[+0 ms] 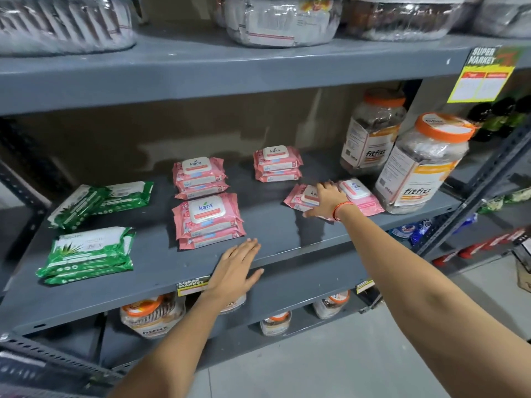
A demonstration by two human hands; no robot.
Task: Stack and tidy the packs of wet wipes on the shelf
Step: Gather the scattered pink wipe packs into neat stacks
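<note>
On the grey shelf [287,234] stand three neat stacks of pink wipe packs: a front stack [208,221], one behind it [199,176] and a back stack [277,163]. At the right lie two loose pink packs, one [301,196] under my right hand [327,201] and another [359,196] beside it. My right hand lies flat on the pack with fingers spread. My left hand [234,270] rests open and flat on the shelf's front edge, holding nothing. Green wipe packs lie at the left: a front pile [89,255] and a tilted pile [100,202].
Two large orange-lidded jars [422,165] [372,130] stand at the shelf's right end, close to the loose pink packs. More jars sit on the shelf below [152,314]. Wrapped goods fill the shelf above [281,21]. A yellow price tag [485,79] hangs at the upper right.
</note>
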